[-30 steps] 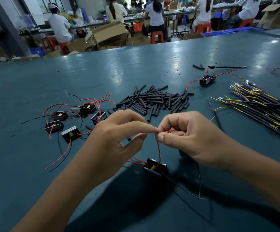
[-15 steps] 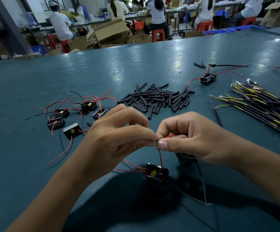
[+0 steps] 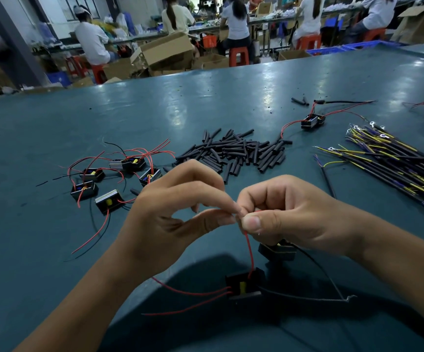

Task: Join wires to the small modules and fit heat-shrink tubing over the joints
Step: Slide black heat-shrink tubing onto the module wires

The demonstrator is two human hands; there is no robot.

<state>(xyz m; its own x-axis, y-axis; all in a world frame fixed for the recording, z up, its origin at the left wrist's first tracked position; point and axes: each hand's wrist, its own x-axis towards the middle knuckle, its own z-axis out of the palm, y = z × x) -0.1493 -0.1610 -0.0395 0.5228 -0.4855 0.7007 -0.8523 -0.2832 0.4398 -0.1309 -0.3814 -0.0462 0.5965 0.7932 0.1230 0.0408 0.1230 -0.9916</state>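
Pinching a red wire (image 3: 250,252) at centre frame: left hand (image 3: 170,222), thumb and forefinger tips closed on its top end, and right hand (image 3: 285,214), fingers curled, thumb pressed on the same spot. Hanging from that wire, lower centre, a black module (image 3: 243,287) with a yellow part, over the green table (image 3: 40,123). Tucked under the right hand, a second module (image 3: 278,251). Lying at middle left, five wired modules (image 3: 109,181); above the hands, a tubing pile (image 3: 236,151); at right, a wire bundle (image 3: 396,163). No legible writing anywhere.
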